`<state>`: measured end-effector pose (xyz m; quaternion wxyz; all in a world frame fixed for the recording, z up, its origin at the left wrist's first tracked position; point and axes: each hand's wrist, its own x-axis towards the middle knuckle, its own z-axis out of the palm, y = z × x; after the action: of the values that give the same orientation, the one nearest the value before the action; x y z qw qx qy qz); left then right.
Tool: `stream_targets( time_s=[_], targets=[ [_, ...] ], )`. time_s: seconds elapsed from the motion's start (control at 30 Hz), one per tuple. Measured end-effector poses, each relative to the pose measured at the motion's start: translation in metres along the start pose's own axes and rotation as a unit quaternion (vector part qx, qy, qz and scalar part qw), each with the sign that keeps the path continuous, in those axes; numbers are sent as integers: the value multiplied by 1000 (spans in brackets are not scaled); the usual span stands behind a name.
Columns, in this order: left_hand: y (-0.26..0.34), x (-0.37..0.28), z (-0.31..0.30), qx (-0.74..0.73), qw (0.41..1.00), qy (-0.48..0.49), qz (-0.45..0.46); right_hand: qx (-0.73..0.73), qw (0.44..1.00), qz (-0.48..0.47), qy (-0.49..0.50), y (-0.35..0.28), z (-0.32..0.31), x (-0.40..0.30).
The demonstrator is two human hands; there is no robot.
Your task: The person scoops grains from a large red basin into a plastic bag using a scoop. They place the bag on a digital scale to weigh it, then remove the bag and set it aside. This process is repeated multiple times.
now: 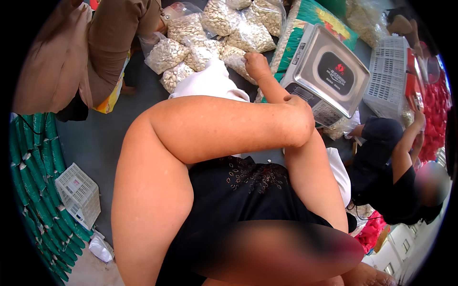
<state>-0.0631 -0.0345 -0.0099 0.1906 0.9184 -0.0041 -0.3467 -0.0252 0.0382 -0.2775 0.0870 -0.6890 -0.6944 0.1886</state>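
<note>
My right hand (pixel 257 66) reaches forward with its fingers curled on the edge of a clear plastic bag of pale beans or seeds (pixel 234 59). My left forearm crosses in front of me. At its end my left hand (pixel 299 103) bends back and lies against my right forearm (pixel 273 87), its fingers mostly hidden. Close on the right is an electronic scale with a steel pan (pixel 331 71); nothing lies on the pan. Several more filled bags (pixel 247 39) are grouped ahead on the grey floor. White cloth (pixel 209 84) shows just beyond my left forearm.
A green printed sack (pixel 307 21) lies beside and under the scale. Beyond it stands a white plastic crate (pixel 386 71). At left are stacked green packages (pixel 39 186) and another white crate (pixel 78 195). One person (pixel 118 43) is at upper left; another (pixel 383 161) sits at right.
</note>
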Motion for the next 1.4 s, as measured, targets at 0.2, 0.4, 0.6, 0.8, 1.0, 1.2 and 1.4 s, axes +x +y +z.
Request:
stream_targets(
  time_s=[0.2,0.4,0.6,0.8,1.0,1.2,1.4],
  targets=[
    [18,-16,7,20,988,-7,153,356,926,102,75,0,-109,-19],
    [19,8,10,-12,996,1,93,555,792,121,225,1,-259,-69],
    [20,31,-2,73,997,-29,-17,524,746,191,363,64,-298,-99],
    [-10,57,-13,6,997,82,9,498,748,342,275,142,-255,-134],
    [-54,45,-55,-31,975,194,-107,319,872,353,114,119,-314,-187],
    [-82,50,-48,-68,945,298,-118,331,863,332,189,86,-329,-223],
    [-64,58,-42,-53,938,321,-123,234,899,269,253,86,-336,-262]
  ],
)
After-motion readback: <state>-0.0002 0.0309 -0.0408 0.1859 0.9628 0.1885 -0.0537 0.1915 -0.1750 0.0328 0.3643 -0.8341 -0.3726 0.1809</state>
